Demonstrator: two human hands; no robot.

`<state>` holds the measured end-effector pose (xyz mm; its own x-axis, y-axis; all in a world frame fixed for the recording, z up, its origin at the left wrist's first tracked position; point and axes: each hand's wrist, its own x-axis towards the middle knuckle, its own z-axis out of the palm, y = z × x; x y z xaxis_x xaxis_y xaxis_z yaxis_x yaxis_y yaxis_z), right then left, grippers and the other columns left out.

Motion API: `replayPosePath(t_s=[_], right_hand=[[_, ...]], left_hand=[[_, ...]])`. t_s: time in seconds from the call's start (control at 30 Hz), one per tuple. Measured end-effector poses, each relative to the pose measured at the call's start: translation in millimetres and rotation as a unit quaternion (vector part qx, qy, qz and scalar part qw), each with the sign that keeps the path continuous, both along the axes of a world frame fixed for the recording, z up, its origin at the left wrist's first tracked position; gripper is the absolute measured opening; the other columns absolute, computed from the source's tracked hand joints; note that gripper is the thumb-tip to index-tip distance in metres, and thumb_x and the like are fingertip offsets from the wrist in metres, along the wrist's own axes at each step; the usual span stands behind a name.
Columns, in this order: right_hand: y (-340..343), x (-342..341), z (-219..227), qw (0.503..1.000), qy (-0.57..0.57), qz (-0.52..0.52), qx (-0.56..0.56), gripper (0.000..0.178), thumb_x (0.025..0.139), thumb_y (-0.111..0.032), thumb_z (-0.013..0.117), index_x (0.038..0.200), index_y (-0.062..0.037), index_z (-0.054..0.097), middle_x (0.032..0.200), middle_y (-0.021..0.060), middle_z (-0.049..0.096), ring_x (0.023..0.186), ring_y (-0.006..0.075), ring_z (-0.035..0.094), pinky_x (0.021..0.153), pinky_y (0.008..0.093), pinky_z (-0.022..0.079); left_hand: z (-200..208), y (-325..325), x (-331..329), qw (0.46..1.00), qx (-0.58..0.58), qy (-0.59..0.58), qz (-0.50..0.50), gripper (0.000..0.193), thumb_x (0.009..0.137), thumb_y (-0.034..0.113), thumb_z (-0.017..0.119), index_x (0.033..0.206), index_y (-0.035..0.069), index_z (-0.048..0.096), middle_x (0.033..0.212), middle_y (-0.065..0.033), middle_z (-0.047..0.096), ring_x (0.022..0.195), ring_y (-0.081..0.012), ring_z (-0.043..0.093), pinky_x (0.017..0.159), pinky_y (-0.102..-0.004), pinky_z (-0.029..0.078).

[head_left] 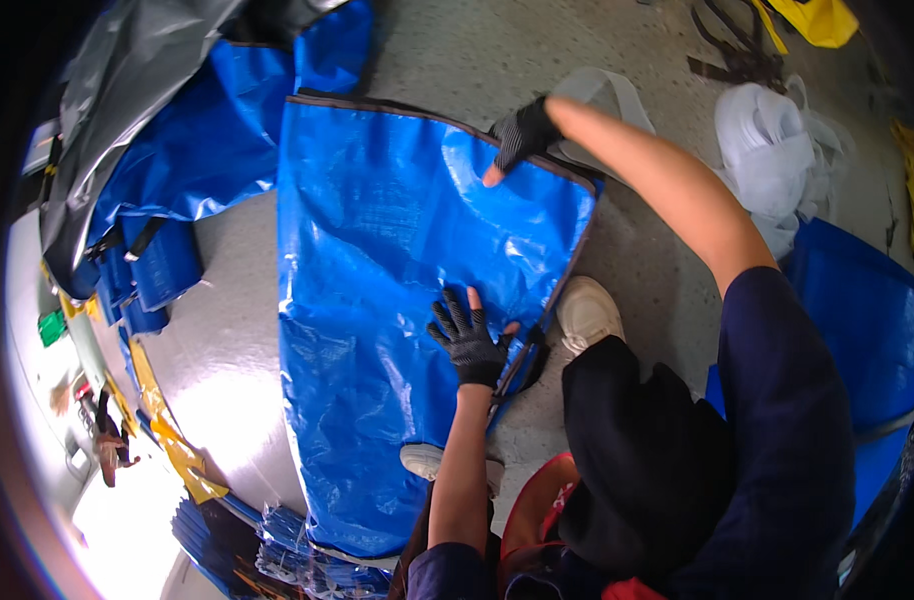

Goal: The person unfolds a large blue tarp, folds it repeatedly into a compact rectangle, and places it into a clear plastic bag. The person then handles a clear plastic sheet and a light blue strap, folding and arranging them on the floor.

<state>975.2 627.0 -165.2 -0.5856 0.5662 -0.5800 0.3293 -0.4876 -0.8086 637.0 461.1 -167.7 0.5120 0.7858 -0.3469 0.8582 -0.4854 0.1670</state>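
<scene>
A glossy blue tarpaulin piece [367, 270] with a dark bound edge lies spread over the floor in front of me, its surface lightly creased. My left hand [472, 345], in a black glove with bare thumb and index tips, rests flat on it with fingers spread. At the far right edge, my right hand [524, 138] in a matching glove is closed on the hem, thumb on the blue face; its other fingers are partly hidden. A dark strap [525, 365] shows at the near right edge, beside my left hand.
More blue and silver-grey sheeting [147, 100] is heaped at the far left. White webbing [767, 140] lies in a pile at the right, above blue material [857, 310]. My light shoe [589, 312] stands by the tarpaulin's edge. Yellow strips [167, 430] lie lower left on grey floor.
</scene>
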Motion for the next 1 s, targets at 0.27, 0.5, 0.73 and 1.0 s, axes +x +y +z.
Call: replayPosePath(t_s=[0.27, 0.5, 0.73, 1.0], right_hand=[[25, 13, -60, 0.944, -0.278, -0.030, 0.174, 0.053, 0.071, -0.046, 0.073, 0.100, -0.0017, 0.066, 0.096, 0.0166, 0.067, 0.087, 0.0288, 0.063, 0.076, 0.0391, 0.048], [-120, 26, -42, 0.912, -0.362, -0.112, 0.158, 0.053, 0.073, -0.038, 0.070, 0.110, -0.0023, 0.060, 0.106, 0.0217, 0.062, 0.098, 0.0351, 0.061, 0.082, 0.0428, 0.048], [-144, -20, -67, 0.737, -0.559, -0.335, 0.180, 0.039, 0.077, -0.044, 0.064, 0.098, -0.0104, 0.063, 0.096, 0.0187, 0.063, 0.092, 0.0384, 0.060, 0.080, 0.0471, 0.047], [-212, 21, -97, 0.699, -0.557, -0.402, 0.200, 0.036, 0.078, -0.037, 0.064, 0.096, -0.0060, 0.062, 0.095, 0.0194, 0.064, 0.092, 0.0389, 0.060, 0.078, 0.0453, 0.048]], left_hand=[[-36, 3, 21, 0.998, 0.013, 0.066, 0.013, 0.077, 0.084, 0.045, 0.054, 0.146, 0.010, 0.022, 0.150, -0.0247, 0.011, 0.136, -0.0510, 0.006, 0.101, -0.0702, 0.004], [-29, -14, 44, 0.997, 0.028, -0.002, 0.073, 0.077, 0.083, 0.044, 0.055, 0.145, 0.010, 0.024, 0.149, -0.0270, 0.013, 0.135, -0.0523, 0.010, 0.101, -0.0700, 0.005], [-47, -90, 0, 0.990, 0.048, -0.097, 0.086, 0.055, 0.091, 0.041, 0.044, 0.140, 0.017, 0.038, 0.148, -0.0208, 0.024, 0.136, -0.0429, 0.020, 0.107, -0.0610, 0.009], [-44, -172, -32, 0.997, -0.027, -0.065, 0.042, 0.061, 0.087, 0.030, 0.051, 0.143, 0.020, 0.030, 0.149, -0.0111, 0.025, 0.137, -0.0406, 0.019, 0.104, -0.0667, 0.009]])
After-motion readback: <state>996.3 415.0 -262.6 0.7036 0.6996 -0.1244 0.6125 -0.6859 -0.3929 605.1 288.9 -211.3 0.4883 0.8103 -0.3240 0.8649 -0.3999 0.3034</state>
